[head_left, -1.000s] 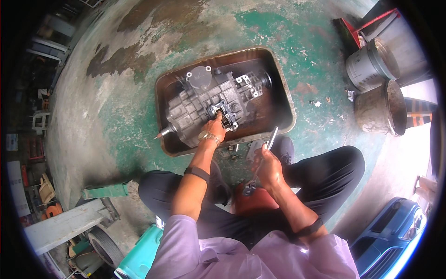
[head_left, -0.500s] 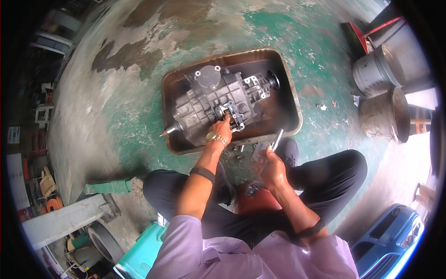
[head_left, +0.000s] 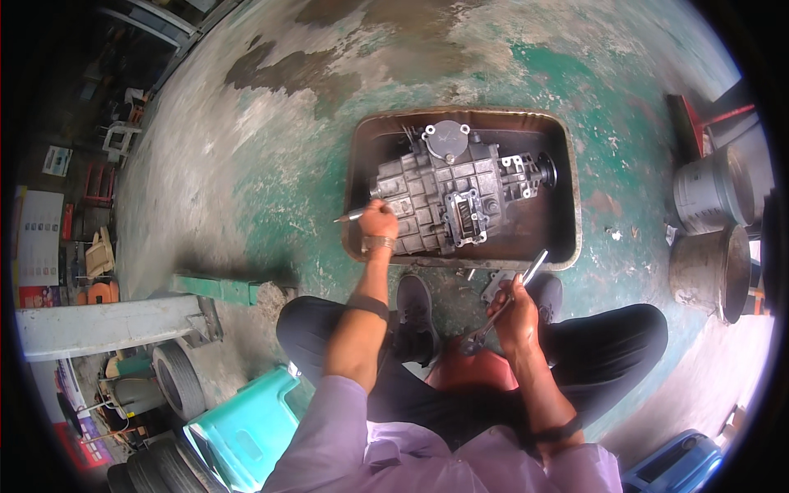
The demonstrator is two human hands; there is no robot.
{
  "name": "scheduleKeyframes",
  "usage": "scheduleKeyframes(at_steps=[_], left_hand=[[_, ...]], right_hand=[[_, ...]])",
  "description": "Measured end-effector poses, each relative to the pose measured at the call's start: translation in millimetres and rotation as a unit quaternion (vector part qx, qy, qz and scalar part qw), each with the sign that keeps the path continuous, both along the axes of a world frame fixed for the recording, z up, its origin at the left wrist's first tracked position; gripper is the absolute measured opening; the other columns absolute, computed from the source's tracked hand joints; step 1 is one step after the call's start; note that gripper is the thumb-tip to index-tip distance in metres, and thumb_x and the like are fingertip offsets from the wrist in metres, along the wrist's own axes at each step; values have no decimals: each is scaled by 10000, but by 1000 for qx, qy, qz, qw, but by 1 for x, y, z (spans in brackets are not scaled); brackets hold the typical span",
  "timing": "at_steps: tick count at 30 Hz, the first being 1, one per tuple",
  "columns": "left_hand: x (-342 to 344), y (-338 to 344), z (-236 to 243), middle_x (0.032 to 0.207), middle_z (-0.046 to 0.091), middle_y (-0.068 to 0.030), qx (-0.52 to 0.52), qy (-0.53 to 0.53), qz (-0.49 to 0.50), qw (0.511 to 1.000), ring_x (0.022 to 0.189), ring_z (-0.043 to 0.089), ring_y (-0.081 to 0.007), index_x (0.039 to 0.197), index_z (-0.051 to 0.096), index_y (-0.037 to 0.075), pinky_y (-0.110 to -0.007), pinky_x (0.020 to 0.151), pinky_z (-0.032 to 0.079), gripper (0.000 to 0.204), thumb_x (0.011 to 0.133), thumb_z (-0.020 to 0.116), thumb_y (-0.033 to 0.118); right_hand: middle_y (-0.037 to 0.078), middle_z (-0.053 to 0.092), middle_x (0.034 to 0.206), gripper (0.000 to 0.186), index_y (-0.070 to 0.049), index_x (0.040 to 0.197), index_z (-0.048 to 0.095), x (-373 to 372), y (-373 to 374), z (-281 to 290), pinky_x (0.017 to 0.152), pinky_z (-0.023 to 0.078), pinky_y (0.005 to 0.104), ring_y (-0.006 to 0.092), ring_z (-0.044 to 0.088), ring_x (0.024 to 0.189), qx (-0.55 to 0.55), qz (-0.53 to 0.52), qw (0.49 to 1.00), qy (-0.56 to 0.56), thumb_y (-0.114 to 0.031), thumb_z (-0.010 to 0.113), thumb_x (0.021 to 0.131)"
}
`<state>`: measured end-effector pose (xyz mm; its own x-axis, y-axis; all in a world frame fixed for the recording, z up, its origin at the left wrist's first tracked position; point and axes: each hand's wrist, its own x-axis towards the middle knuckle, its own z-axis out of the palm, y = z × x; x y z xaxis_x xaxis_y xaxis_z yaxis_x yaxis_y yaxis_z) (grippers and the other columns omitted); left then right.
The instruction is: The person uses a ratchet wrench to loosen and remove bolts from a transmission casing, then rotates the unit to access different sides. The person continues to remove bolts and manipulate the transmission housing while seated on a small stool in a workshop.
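A grey metal gearbox point(head_left: 419, 197) lies in a dark metal tray point(head_left: 353, 148) on the floor. Around the shaft point(head_left: 352, 216) that sticks out of its left end, my left hand point(head_left: 380, 220) is closed. A rectangular opening point(head_left: 467, 218) in the housing shows gear teeth inside. Close to the tray's near edge, my right hand point(head_left: 516, 316) grips a ratchet wrench point(head_left: 532, 267), its shiny handle pointing up and its head hanging below the fist. A flat metal plate point(head_left: 496, 284) rests on the floor just outside the tray, partly hidden behind that hand.
Two buckets, one light point(head_left: 708, 193) and one grimy point(head_left: 707, 267), stand at the right. A green metal beam point(head_left: 218, 287) and a grey one point(head_left: 115, 327) extend at the left, near a tyre point(head_left: 178, 380) and a turquoise container point(head_left: 246, 423). Between my legs is something red point(head_left: 472, 367).
My left hand has left the opening in the gearbox and moved left onto the end shaft. The right hand still holds the ratchet wrench. The whole view has shifted, with the tray now further right.
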<state>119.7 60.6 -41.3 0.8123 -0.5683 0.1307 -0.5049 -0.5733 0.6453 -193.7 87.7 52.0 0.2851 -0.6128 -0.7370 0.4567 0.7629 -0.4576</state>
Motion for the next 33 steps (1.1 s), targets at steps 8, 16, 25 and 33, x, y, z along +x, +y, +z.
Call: scheduleKeyframes(at_steps=[8, 16, 25, 33], left_hand=[[81, 23, -8, 1180, 619, -223, 359, -37, -116, 925, 1145, 557, -403, 1204, 583, 35, -462, 1003, 438, 450, 756, 601, 72], [81, 34, -42, 1092, 572, -130, 351, -210, -209, 888, 1071, 498, -336, 1032, 559, 72, -461, 946, 387, 394, 658, 682, 64], [108, 35, -79, 930, 614, -142, 272, -265, -243, 893, 928, 571, -354, 888, 541, 63, -468, 826, 441, 299, 623, 676, 34], [125, 34, -96, 736, 642, -130, 237, -292, -261, 889, 811, 602, -326, 785, 603, 73, -431, 780, 429, 177, 628, 678, 108]], right_hand=[[31, 485, 724, 412, -11, 984, 555, 5, 0, 0, 605, 410, 300, 165, 467, 622, 4, 7, 999, 51, -422, 528, 965], [26, 501, 741, 356, -64, 988, 553, 14, -9, 4, 627, 411, 308, 151, 473, 659, 16, 4, 998, 54, -418, 538, 956], [9, 475, 712, 328, -75, 962, 555, 19, -22, 6, 603, 386, 293, 137, 448, 645, 52, -22, 996, 63, -403, 538, 961], [31, 530, 724, 348, -50, 977, 571, 25, -22, -9, 599, 410, 265, 142, 508, 650, 56, -28, 996, 57, -397, 577, 945]])
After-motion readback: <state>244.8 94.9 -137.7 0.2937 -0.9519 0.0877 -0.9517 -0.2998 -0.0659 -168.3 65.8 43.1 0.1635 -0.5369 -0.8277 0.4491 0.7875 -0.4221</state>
